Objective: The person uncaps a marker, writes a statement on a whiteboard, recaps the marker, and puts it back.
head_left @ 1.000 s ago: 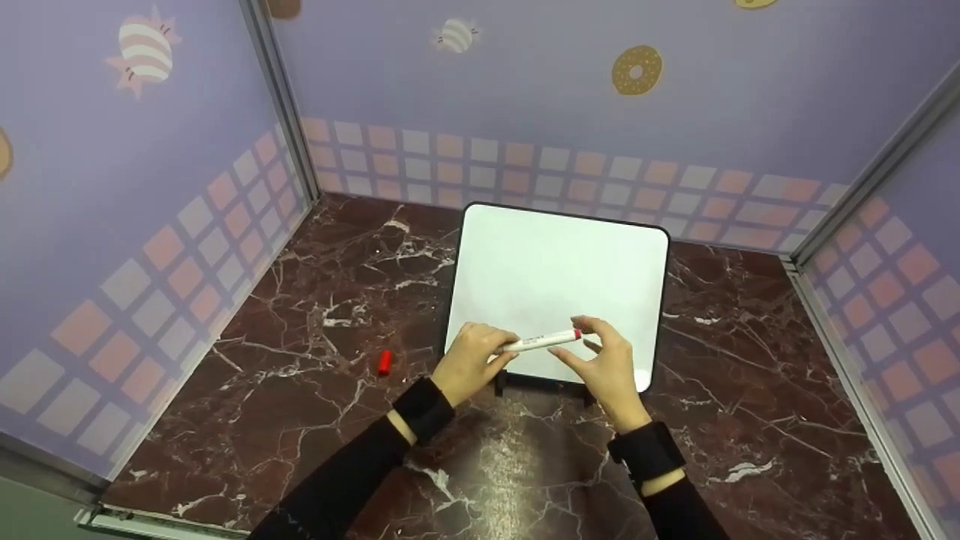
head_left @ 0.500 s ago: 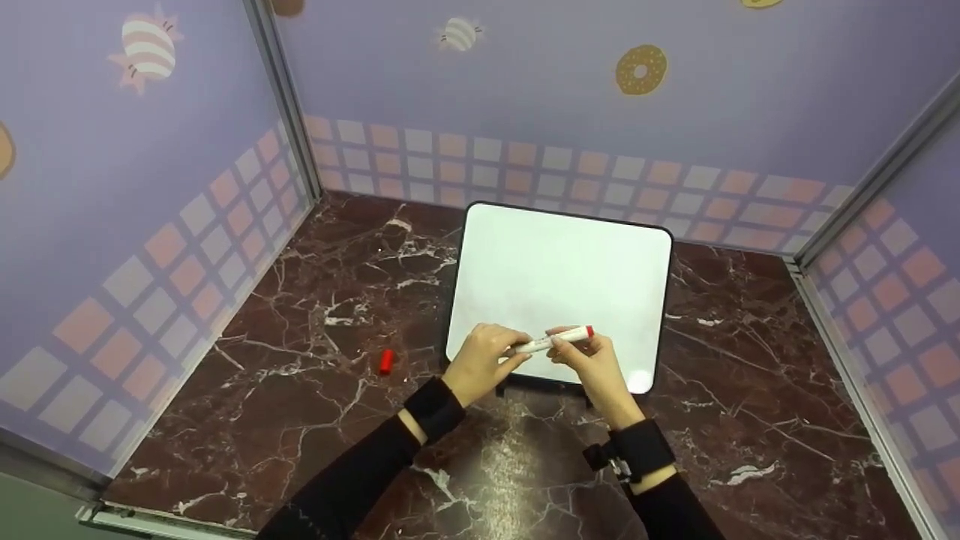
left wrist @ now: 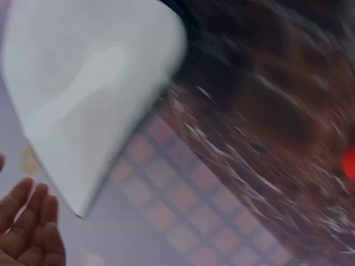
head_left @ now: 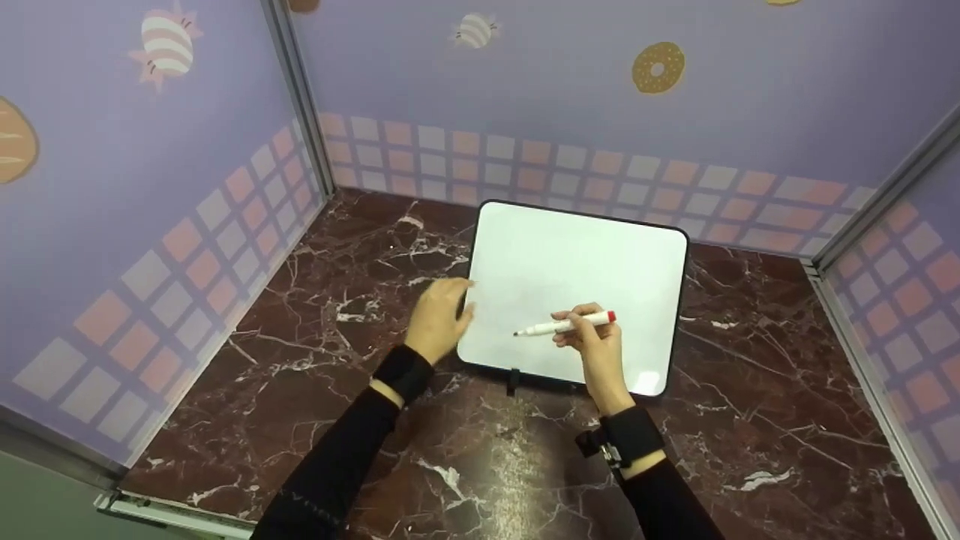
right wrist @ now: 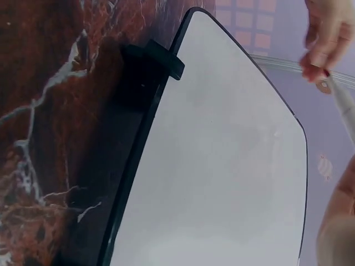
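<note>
In the head view my right hand [head_left: 596,345] holds a white marker [head_left: 559,327] with a red end and a bare dark tip. The tip points left, in front of the whiteboard [head_left: 570,270]; whether it touches the board I cannot tell. At the board's lower left edge is my left hand [head_left: 439,319], fingers loosely bent, holding nothing; contact with the edge is unclear. Its fingers [left wrist: 33,224] appear at the lower left of the left wrist view. A blurred red object [left wrist: 349,163], likely the cap, shows at that view's right edge; the left wrist hides it in the head view.
The black-framed whiteboard leans back on small dark feet [head_left: 513,381]. Under it is a dark red marbled tabletop [head_left: 750,420]. Purple printed walls [head_left: 570,82] enclose the left, back and right sides.
My left hand has let go of the marker and moved left toward the board's edge. The right hand now holds the marker alone, in a writing-like grip, its bare tip turned left.
</note>
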A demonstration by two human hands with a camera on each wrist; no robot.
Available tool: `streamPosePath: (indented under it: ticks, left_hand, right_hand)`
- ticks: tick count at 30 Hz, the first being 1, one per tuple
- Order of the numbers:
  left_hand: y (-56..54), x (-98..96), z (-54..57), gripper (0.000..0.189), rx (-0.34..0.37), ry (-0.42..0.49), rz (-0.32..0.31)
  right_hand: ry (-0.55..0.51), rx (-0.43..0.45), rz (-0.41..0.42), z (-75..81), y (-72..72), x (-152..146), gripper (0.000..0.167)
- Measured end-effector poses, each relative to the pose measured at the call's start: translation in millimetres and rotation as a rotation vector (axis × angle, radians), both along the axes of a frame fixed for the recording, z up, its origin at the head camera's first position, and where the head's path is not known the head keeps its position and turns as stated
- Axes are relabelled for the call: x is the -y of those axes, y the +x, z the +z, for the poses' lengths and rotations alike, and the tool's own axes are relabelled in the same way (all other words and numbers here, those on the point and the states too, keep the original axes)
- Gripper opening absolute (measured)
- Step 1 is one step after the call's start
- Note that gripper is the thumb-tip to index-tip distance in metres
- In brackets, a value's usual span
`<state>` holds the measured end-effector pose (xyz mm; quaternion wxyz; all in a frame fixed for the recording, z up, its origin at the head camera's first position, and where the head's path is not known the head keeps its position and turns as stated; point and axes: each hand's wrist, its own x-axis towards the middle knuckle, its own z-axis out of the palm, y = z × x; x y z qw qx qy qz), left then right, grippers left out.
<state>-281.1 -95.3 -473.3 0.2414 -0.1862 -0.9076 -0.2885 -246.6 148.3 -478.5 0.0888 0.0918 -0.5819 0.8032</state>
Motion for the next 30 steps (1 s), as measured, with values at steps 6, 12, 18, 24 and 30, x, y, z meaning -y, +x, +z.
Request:
streamPosePath:
  ticks: [6, 12, 18, 24, 30]
  left_hand:
    - [-23.5, 19.1, -19.2, 0.042, 0.234, 0.121, 0.059]
    - [-31.6, 15.1, -27.1, 0.035, 0.391, 0.267, 0.002]
    - [-34.9, 12.3, -25.2, 0.029, 0.461, 0.357, 0.010]
    - [-38.0, 11.4, -28.4, 0.024, 0.459, 0.395, -0.007]
    - [-37.8, 12.3, -30.3, 0.023, 0.439, 0.382, 0.012]
  right_hand:
    - [0.007, -0.076, -0.107, 2.9, -19.6, 14.6, 0.013]
    - [0.054, -0.121, -0.189, 2.4, -43.7, 33.5, 0.016]
    - [0.221, -0.175, -0.226, 22.4, -52.3, 54.3, 0.015]
    - [0.344, -0.185, -0.237, 35.6, -54.4, 66.7, 0.010]
    - [0.397, -0.226, -0.238, 36.1, -58.8, 72.0, 0.010]
